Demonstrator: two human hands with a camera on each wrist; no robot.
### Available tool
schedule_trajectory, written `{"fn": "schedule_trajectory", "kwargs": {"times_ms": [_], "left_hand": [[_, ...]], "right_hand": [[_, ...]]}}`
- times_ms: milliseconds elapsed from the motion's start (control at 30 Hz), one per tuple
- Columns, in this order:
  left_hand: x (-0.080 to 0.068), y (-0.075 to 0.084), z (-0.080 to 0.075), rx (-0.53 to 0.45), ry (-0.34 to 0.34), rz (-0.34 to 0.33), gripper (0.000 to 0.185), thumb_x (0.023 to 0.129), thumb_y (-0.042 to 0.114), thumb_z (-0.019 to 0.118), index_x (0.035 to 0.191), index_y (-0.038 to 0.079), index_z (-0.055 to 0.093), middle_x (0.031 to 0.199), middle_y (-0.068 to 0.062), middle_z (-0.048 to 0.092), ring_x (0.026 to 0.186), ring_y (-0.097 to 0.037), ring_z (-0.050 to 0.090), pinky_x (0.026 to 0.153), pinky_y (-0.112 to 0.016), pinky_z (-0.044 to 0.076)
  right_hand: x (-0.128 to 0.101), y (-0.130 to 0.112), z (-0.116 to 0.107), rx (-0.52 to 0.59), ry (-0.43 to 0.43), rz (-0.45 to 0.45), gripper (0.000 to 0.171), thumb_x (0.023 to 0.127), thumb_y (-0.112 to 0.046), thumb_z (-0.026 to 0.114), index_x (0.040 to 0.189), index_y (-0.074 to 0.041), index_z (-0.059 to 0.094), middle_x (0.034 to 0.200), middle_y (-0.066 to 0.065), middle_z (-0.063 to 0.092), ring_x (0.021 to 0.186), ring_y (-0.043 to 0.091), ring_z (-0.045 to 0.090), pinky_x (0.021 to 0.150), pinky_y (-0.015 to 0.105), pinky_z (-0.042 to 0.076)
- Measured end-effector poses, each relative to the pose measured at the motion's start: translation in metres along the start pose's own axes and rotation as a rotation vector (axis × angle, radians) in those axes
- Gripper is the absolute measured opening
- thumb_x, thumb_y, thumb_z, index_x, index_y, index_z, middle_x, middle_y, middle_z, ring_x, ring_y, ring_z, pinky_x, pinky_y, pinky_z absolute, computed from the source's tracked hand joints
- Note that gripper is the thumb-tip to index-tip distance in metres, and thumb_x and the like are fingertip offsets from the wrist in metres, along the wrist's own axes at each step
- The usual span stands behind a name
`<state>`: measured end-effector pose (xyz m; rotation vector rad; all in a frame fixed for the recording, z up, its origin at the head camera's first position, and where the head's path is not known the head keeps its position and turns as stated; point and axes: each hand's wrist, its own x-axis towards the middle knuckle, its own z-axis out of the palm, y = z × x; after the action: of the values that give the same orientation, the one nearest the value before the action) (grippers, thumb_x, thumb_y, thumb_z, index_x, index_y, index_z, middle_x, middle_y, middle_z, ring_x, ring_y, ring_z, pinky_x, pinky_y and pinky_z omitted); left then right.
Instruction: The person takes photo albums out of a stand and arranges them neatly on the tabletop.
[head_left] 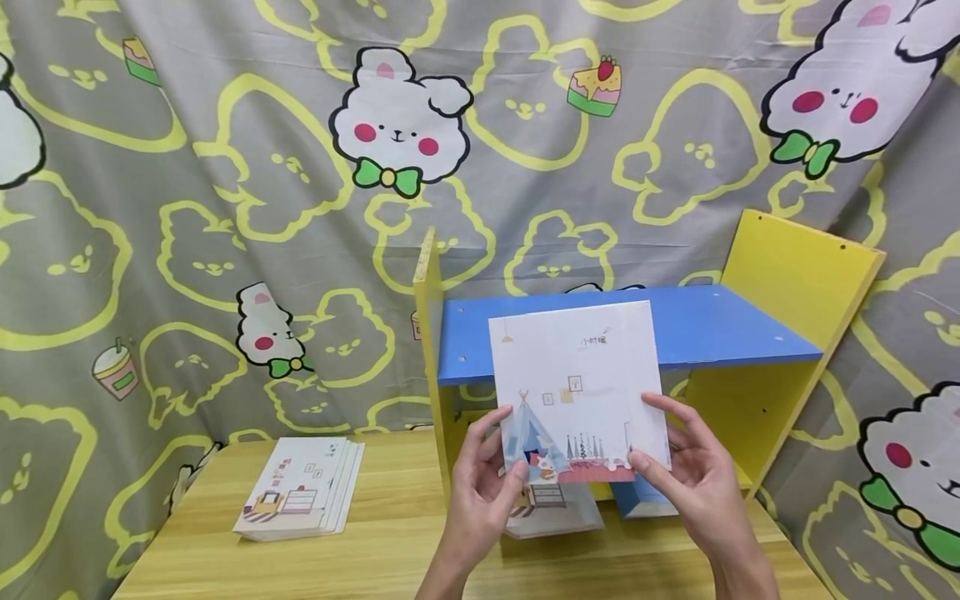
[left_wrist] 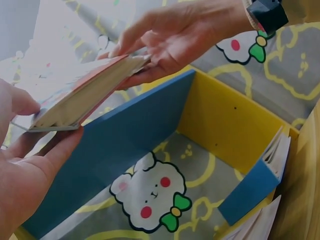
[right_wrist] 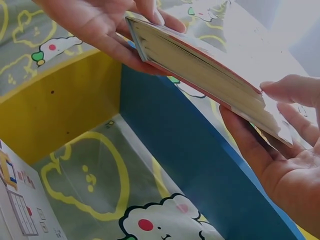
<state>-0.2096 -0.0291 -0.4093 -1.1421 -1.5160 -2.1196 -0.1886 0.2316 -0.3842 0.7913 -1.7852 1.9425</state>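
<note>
A square white book (head_left: 577, 358) with a teepee drawing on its cover is held up at mid-view, its front facing the head camera. My left hand (head_left: 482, 492) pinches its lower left side, thumb on the front cover and fingers behind. On the opposite side my right hand (head_left: 701, 487) grips the lower right edge in the same way. Both wrist views show the thick block of pages (right_wrist: 210, 72) between the covers, with the thumbs above and fingers beneath. The book overlaps the front of a blue and yellow shelf (head_left: 750, 325) in the head view.
Left on the wooden table (head_left: 397, 500) lies a stack of white illustrated books (head_left: 292, 492). Below the held book, another illustrated book (head_left: 558, 517) and a blue-spined book (head_left: 648, 500) stand at the shelf's bottom. A patterned grey curtain (head_left: 285, 200) hangs behind.
</note>
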Motion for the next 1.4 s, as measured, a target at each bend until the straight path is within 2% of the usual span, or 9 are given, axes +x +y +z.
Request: {"fn": "schedule_trajectory", "kwargs": {"times_ms": [133,400,533,700,900,1033,1133,1267,1400], "left_hand": [[0.000,0.002,-0.003,0.014,0.005,0.011,0.061,0.098,-0.016,0.049,0.155,-0.001,0.032,0.140,-0.029,0.053,0.111,-0.018,0.061,0.082,-0.022,0.058],[0.002,0.006,-0.008,0.012,0.007,0.059,0.060,0.097,-0.018,0.049,0.153,-0.004,0.033,0.132,-0.030,0.057,0.100,-0.015,0.059,0.066,-0.019,0.054],[0.001,0.006,-0.010,0.017,0.011,0.041,0.062,0.096,-0.018,0.050,0.154,-0.003,0.033,0.135,-0.029,0.057,0.100,-0.015,0.061,0.067,-0.020,0.055],[0.003,0.008,-0.013,0.041,0.023,0.017,0.064,0.096,-0.016,0.053,0.155,0.000,0.034,0.142,-0.027,0.054,0.110,-0.021,0.063,0.079,-0.023,0.058],[0.002,0.011,-0.015,0.055,0.032,-0.007,0.064,0.097,-0.015,0.053,0.156,0.002,0.035,0.142,-0.028,0.054,0.109,-0.021,0.063,0.076,-0.021,0.056],[0.001,0.011,-0.017,0.060,0.031,-0.013,0.063,0.098,-0.015,0.053,0.156,0.002,0.035,0.141,-0.029,0.054,0.108,-0.021,0.063,0.075,-0.021,0.056],[0.002,0.012,-0.018,0.065,0.042,-0.033,0.064,0.097,-0.014,0.054,0.156,0.004,0.035,0.140,-0.028,0.055,0.106,-0.021,0.064,0.076,-0.021,0.057],[0.001,0.014,-0.021,0.071,0.068,-0.067,0.065,0.097,-0.012,0.056,0.156,0.006,0.037,0.138,-0.026,0.057,0.104,-0.022,0.066,0.078,-0.024,0.059],[-0.001,0.016,-0.024,0.086,0.086,-0.085,0.065,0.097,-0.012,0.058,0.156,0.007,0.038,0.138,-0.024,0.058,0.103,-0.023,0.067,0.079,-0.026,0.060]], "right_hand": [[0.001,-0.002,0.004,-0.026,0.005,0.006,0.070,0.089,0.027,0.056,0.153,0.004,0.038,0.135,0.008,0.066,0.111,0.021,0.070,0.086,0.029,0.059],[0.002,-0.003,0.011,-0.060,-0.008,0.035,0.069,0.091,0.024,0.058,0.153,0.002,0.039,0.137,0.006,0.065,0.113,0.020,0.069,0.087,0.030,0.059],[0.001,-0.004,0.013,-0.060,0.008,0.032,0.068,0.091,0.024,0.058,0.153,0.004,0.039,0.141,0.005,0.062,0.116,0.019,0.067,0.089,0.031,0.059],[0.000,-0.006,0.016,-0.081,0.021,0.040,0.066,0.092,0.021,0.060,0.153,0.004,0.039,0.147,0.004,0.057,0.122,0.017,0.064,0.091,0.033,0.058],[-0.001,-0.008,0.018,-0.123,-0.012,0.041,0.058,0.101,0.013,0.052,0.156,0.001,0.036,0.157,0.004,0.046,0.132,0.014,0.056,0.097,0.034,0.054],[-0.001,-0.006,0.015,-0.062,-0.066,0.011,0.052,0.105,0.012,0.039,0.156,0.004,0.033,0.160,0.006,0.042,0.132,0.015,0.056,0.097,0.034,0.055],[0.000,-0.004,0.014,-0.002,-0.108,0.003,0.051,0.107,0.012,0.032,0.157,0.006,0.029,0.160,0.004,0.043,0.129,0.014,0.057,0.094,0.028,0.056],[0.002,-0.002,0.016,0.038,-0.136,-0.008,0.050,0.107,0.012,0.030,0.157,0.007,0.029,0.158,0.003,0.045,0.125,0.013,0.059,0.091,0.024,0.056],[0.004,-0.002,0.019,0.051,-0.155,-0.019,0.050,0.106,0.013,0.030,0.156,0.007,0.030,0.159,0.005,0.045,0.126,0.015,0.059,0.093,0.028,0.056]]}}
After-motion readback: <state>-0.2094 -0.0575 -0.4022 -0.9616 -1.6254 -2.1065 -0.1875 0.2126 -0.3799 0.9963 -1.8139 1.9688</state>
